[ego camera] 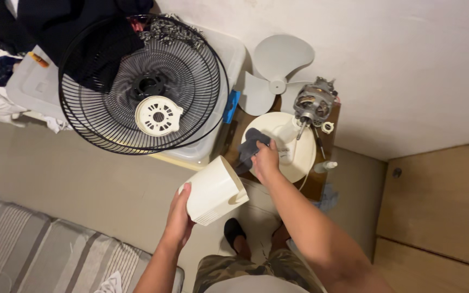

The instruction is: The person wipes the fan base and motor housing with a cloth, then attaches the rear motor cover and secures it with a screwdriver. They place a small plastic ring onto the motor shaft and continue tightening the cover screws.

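My left hand (179,217) has a closed grip on the cream cover (214,190), fingers under its lower end and thumb up its side, so the open rim tilts up toward my right. My right hand (265,161) is closed on a dark grey cloth (249,147), bunched at the fingertips and touching the cover's upper rim.

To wipe this well, I judge I should hold the cover firmly from below so it doesn't twist as the cloth presses in, and turn it a little at a time with the left hand rather than chase the surface with the right. Short strokes along the rim, cloth kept folded so a clean face meets the plastic.

The cover sits in the air above the floor, between both hands, just in front of the round base (294,157) on the small wooden worktop (321,184). The motor (314,101) and blade (276,73) lie beyond; the black grille (137,87) rests to the left on a plastic bin (33,87).
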